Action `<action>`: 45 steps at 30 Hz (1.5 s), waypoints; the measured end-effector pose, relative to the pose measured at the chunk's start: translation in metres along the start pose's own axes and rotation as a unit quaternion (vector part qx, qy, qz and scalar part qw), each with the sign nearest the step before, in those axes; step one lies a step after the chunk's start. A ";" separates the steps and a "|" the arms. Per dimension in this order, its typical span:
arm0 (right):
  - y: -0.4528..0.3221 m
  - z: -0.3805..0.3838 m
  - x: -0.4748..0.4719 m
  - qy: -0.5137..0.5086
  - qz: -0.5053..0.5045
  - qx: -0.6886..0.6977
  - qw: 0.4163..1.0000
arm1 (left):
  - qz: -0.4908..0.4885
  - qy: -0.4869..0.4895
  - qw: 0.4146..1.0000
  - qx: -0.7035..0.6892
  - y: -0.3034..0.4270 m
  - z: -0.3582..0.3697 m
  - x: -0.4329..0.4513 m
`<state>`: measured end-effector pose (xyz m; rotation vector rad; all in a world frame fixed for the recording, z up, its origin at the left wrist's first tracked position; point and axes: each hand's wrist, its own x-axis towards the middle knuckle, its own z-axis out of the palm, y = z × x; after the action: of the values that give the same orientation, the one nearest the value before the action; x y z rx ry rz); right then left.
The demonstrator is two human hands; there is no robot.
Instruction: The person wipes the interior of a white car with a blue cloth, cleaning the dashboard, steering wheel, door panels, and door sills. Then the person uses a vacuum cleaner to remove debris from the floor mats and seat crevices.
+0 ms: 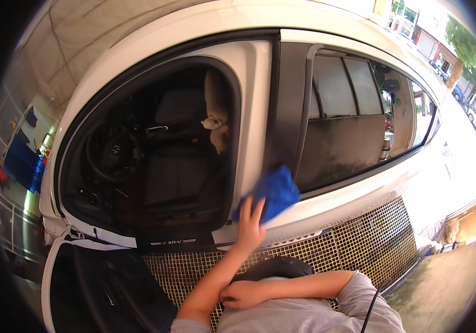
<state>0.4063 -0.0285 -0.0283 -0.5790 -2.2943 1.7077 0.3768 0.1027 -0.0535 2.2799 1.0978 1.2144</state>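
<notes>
My left hand (249, 229) holds a blue cloth (279, 195) against the lower end of the pillar between the door openings of a white car. The cloth is blurred and spreads over the dark pillar trim (286, 104) and the cream-coloured door frame (252, 125). My right hand (244, 293) is bent in front of my belly beside my left forearm, fingers curled; its palm is hidden. To the left, the front doorway shows a dark seat (175, 179) and a steering wheel (115, 155). On the right is the closed rear door's window (342, 141), full of reflections.
The open front door (113, 287) swings out at lower left. A lettered sill plate (173, 242) edges the doorway. Yellowish floor grating (371, 229) runs under my feet and along the car. A plush toy (217, 131) hangs by the seat belt. Street and trees (471, 45) lie beyond.
</notes>
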 end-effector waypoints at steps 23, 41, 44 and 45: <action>0.013 0.009 -0.036 -0.112 0.016 -0.027 0.993 | 0.341 0.064 0.924 0.160 0.099 -0.157 0.307; 0.017 0.011 -0.045 -0.068 -0.018 0.000 0.998 | 0.158 0.160 0.878 0.423 0.076 -0.184 0.279; 0.023 0.009 -0.044 -0.047 -0.025 -0.004 0.999 | 0.063 0.162 0.895 0.411 0.049 -0.220 0.256; 0.024 0.009 -0.043 -0.045 -0.028 -0.006 0.999 | 0.005 0.176 0.902 0.394 0.037 -0.231 0.248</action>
<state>0.4461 -0.0494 -0.0519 -0.4456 -2.3596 1.7280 0.2911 0.2526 0.2398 2.6588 2.0150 1.3956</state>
